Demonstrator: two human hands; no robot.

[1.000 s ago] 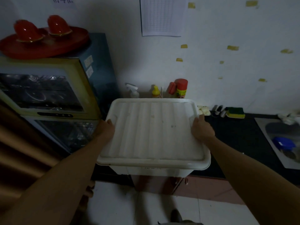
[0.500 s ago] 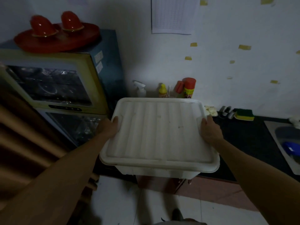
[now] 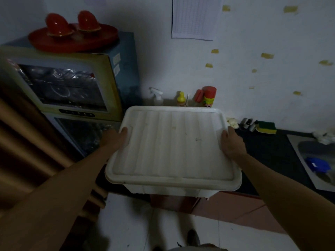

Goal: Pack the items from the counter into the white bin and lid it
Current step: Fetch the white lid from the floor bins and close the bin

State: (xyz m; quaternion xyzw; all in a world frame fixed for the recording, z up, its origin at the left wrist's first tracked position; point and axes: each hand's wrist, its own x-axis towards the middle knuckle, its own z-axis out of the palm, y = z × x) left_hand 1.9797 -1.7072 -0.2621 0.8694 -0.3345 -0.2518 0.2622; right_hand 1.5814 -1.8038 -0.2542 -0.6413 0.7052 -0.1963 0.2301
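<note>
The white bin (image 3: pixel 172 191) sits at the front edge of the dark counter (image 3: pixel 268 153), covered by its ribbed white lid (image 3: pixel 172 145). My left hand (image 3: pixel 116 138) grips the lid's left edge, thumb on top. My right hand (image 3: pixel 231 144) grips the right edge the same way. The bin's contents are hidden under the lid. Behind the bin, against the wall, stand a spray bottle (image 3: pixel 157 96), a yellow bottle (image 3: pixel 181 99) and a red-capped can (image 3: pixel 209 96).
A glass-fronted cabinet (image 3: pixel 68 91) with a red tray (image 3: pixel 72 38) on top stands to the left. On the counter to the right lie garlic (image 3: pixel 233 122), a green-yellow sponge (image 3: pixel 266 127) and small bottles (image 3: pixel 249 123). A sink (image 3: pixel 319 160) holds a blue item.
Both hands keep hold of the lidded bin. The view has shifted a little, so the bin sits slightly lower and further right in frame.
</note>
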